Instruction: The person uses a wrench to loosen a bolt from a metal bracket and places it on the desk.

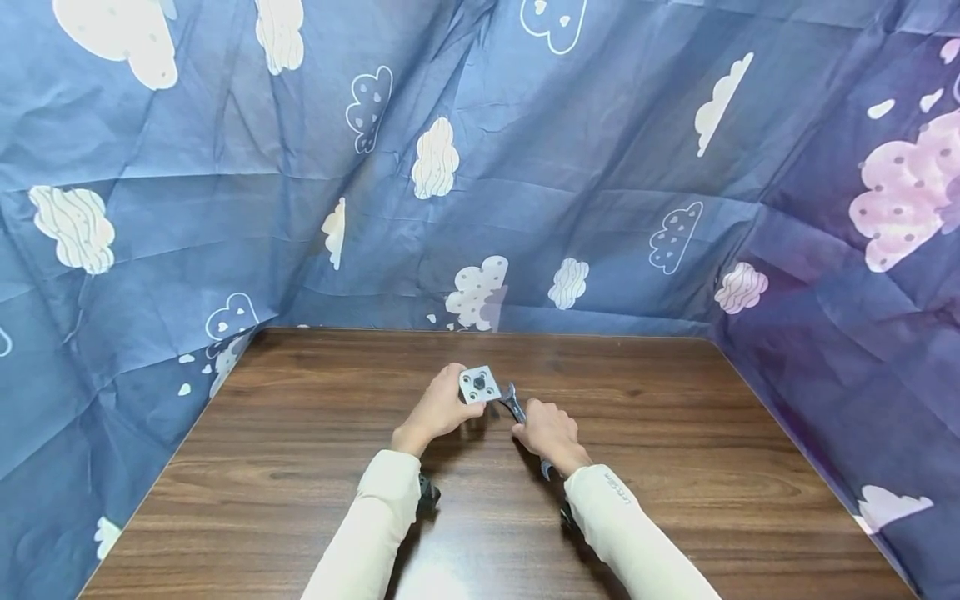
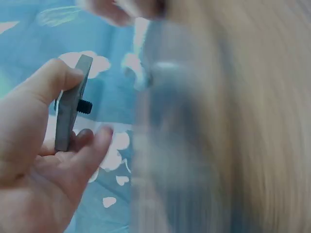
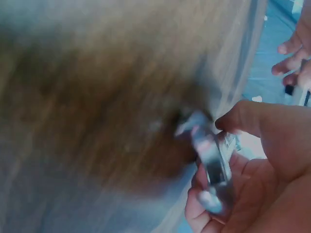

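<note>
A square metal plate (image 1: 471,395) with several holes is gripped at its edges by my left hand (image 1: 435,408), raised above the table. At its centre sits a black bolt (image 1: 479,382); its threaded end (image 2: 84,106) sticks out of the far face in the left wrist view. My right hand (image 1: 551,433) holds a shiny double-ended wrench (image 1: 513,405) around its shank. One open jaw points toward the plate, close to its lower right corner, apparently apart from it. The other end shows below the palm. In the right wrist view the wrench (image 3: 214,165) lies across the curled fingers.
A brown wood-grain table (image 1: 300,433) spreads beneath both hands. Behind it and along the sides hangs a blue cloth (image 1: 585,150) printed with clouds. Dark devices are strapped under both sleeves (image 1: 390,483). Much of both wrist views is blurred.
</note>
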`<state>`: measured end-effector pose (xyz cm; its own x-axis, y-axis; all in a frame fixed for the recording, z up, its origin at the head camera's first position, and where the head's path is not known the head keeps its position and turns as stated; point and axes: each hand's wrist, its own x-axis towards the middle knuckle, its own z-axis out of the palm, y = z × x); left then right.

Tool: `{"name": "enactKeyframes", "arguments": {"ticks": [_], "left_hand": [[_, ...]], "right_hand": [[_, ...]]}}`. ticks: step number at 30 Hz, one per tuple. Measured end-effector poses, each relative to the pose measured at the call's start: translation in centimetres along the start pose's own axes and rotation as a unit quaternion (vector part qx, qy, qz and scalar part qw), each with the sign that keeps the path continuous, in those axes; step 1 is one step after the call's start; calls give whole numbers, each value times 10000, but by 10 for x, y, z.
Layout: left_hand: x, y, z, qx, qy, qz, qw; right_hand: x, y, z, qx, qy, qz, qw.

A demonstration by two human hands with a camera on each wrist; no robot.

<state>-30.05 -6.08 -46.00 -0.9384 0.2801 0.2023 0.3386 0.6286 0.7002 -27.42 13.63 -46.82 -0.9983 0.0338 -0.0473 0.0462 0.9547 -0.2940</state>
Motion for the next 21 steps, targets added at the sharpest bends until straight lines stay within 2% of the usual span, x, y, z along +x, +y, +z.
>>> {"name": "enactKeyframes", "arguments": {"ticks": [1,2,3,5,7,9,10,12,13,15,17,19,21], "left_hand": [[1,1,0,-615,-7,-99,9981],[1,3,1,-1275,-8,-186,9917],[2,3,2,-1942,-18,-248,9807],[3,4,4,-3135,-90,-412,9487],[2,4,6,-4090,-152,-575,9106],[1,3,7,-4559,-158,-659,8874],[0,4,7,-4705,-158,-695,8795],[-3,4,6,-4826,-95,-713,8729],[-4,3,5,-4790,-45,-679,8752],[-6,3,3,-4557,128,-568,8882],[-7,4,2,-4132,371,-456,9087],[-8,5,1,-3566,592,-310,9319],[-8,5,1,-2990,748,-168,9512]], "right_hand": [[1,2,-1,55,63,-43,10000],[1,3,-2,114,106,-83,9998],[2,5,-3,179,142,-126,9997],[2,9,-3,326,200,-214,9990],[1,14,-3,520,295,-342,9976],[0,17,-2,692,490,-470,9953],[-1,19,-1,786,628,-537,9935],[-2,21,0,989,982,-657,9881],[-3,22,0,1081,1172,-716,9846],[-5,22,0,1289,1511,-828,9766],[-8,23,1,1464,1804,-942,9681],[-11,23,0,1638,2059,-1073,9588],[-14,23,-3,1742,2344,-1220,9486]]}}
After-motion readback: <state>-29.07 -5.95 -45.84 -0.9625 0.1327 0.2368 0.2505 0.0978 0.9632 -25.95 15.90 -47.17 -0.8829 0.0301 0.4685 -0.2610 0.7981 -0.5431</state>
